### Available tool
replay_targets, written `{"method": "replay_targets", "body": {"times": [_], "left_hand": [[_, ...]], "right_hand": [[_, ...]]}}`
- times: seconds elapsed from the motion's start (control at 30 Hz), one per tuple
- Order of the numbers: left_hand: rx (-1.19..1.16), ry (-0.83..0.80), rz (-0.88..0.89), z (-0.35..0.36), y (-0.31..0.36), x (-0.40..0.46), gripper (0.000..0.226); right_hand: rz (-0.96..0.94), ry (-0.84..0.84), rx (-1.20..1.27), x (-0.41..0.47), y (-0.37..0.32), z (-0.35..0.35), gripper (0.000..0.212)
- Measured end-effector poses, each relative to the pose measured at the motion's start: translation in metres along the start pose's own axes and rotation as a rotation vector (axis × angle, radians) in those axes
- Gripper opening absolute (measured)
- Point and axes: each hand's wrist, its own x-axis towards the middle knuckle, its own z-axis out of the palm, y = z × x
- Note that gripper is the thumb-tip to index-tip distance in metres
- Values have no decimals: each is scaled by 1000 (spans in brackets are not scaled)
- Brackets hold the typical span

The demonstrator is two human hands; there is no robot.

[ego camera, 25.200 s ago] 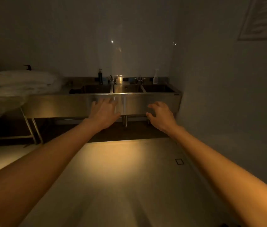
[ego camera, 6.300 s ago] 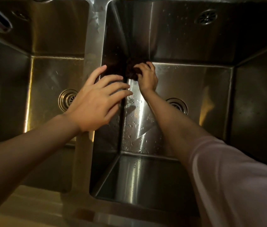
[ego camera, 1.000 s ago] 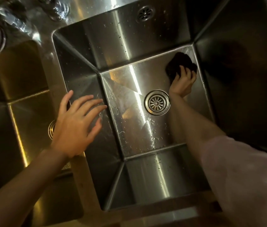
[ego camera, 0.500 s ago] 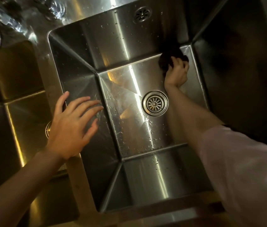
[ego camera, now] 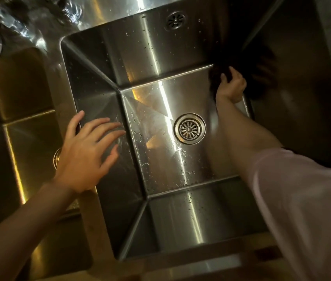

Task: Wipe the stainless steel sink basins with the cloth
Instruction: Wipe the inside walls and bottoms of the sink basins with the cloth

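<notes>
The right hand (ego camera: 230,87) grips a dark cloth (ego camera: 216,75) against the far right corner of the middle basin (ego camera: 107,57), fingers curled over it. The basin floor holds water drops and one round drain (ego camera: 189,128); one overflow grille (ego camera: 175,20) sits on its back wall. The left hand (ego camera: 83,155) hovers spread wide, holding nothing, above the divider beside a second basin (ego camera: 2,84) on the left

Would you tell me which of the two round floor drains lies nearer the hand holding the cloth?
The fully visible drain in the wider basin, just below the right hand; the other hides behind the left hand.
</notes>
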Motion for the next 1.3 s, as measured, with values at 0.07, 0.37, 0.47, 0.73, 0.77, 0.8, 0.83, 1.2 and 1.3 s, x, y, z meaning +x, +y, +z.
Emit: {"method": "replay_targets", "body": {"times": [0.07, 0.37, 0.47, 0.73, 0.77, 0.8, 0.83, 1.2, 1.3], "left_hand": [[2, 0, -2, 1, 0, 0, 41], [28, -10, -6, 1, 0, -1, 40], [34, -16, -2, 0, 2, 0, 40], [29, -4, -5, 2, 0, 0, 41], [22, 1, -5, 2, 0, 0, 41], [14, 6, -5, 1, 1, 0, 41], [9, 7, -4, 1, 1, 1, 41], [9, 26, 2, 0, 2, 0, 39], [12, 20, 2, 0, 2, 0, 40]], "right_hand": [[-47, -13, 28, -2, -3, 6, 35], [-397, -148, -368, -44, 34, 0, 45], [-373, -126, -382, -62, 51, -2, 47], [-88, 54, -243, -25, 24, 2, 50], [-61, 54, -229, -19, 19, 2, 50], [-47, 44, -225, -15, 14, 2, 51], [-44, 31, -222, -12, 11, 2, 52], [-354, -196, -243, -70, -3, 23, 49], [-517, -282, -281, -83, 10, 21, 47]]}}
